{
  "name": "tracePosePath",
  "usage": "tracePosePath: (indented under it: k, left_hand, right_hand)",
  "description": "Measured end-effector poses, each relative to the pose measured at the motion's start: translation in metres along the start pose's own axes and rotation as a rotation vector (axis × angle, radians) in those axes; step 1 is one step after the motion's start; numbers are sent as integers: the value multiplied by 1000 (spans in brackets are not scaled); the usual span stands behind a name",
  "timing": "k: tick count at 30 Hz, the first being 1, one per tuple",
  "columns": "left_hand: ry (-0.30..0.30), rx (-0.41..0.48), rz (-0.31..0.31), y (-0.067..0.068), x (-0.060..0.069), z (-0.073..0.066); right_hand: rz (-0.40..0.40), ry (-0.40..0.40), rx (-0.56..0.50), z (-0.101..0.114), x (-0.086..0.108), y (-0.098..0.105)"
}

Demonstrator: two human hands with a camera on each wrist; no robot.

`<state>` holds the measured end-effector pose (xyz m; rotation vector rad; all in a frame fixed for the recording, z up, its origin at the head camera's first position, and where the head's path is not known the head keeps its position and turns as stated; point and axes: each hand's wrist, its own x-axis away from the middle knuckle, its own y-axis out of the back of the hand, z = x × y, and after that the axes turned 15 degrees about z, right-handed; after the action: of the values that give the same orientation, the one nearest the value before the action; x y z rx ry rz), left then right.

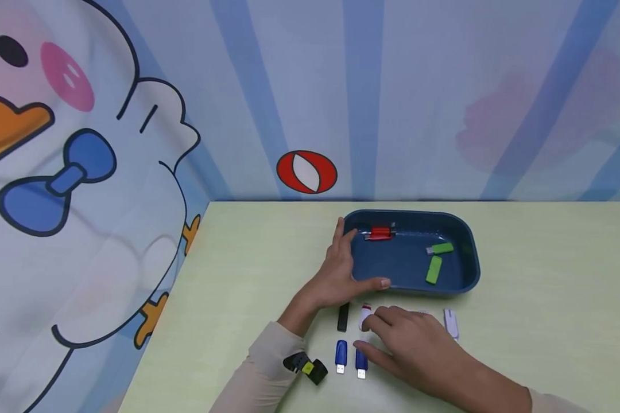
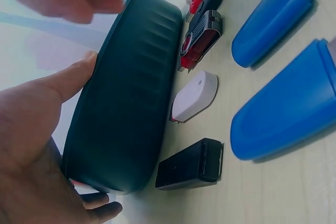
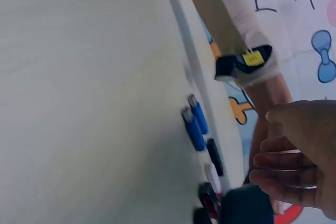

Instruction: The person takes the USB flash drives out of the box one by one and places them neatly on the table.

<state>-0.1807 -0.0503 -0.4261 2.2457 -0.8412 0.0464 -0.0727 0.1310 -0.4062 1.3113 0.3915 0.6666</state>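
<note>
A dark blue tray (image 1: 408,289) stands on the table, with red USB sticks (image 1: 379,233) at its back left and two green USB sticks (image 1: 434,269) at its right. My left hand (image 1: 336,272) holds the tray's left end, its thumb along the near rim and fingers at the side. In front of the tray, my right hand (image 1: 418,347) hovers above the USB sticks with loosely bent fingers and nothing visible in them. Near its fingertips lie a white USB stick (image 1: 364,319) and a blue USB stick (image 1: 361,360). The right hand hides part of the row.
Left of them are a black USB stick (image 1: 343,317) and another blue USB stick (image 1: 340,354). A pale USB stick (image 1: 450,323) lies on the right. Red-and-black sticks (image 2: 202,38) show in the left wrist view. Behind the table hangs a printed backdrop (image 1: 310,97).
</note>
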Motion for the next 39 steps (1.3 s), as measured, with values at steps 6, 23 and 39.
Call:
tracePosePath:
  k: [6,23,39]
  left_hand:
    - [18,-17,2,0,0,-1]
    - [6,-2,1,0,-2,0]
    - [16,-12,-1,-2,-6,-3]
  right_hand:
    - [-78,-59,14,-16,1,13]
    - [-141,-234,-39,-83,1,45]
    - [-2,-323,-151,-134,-11,46]
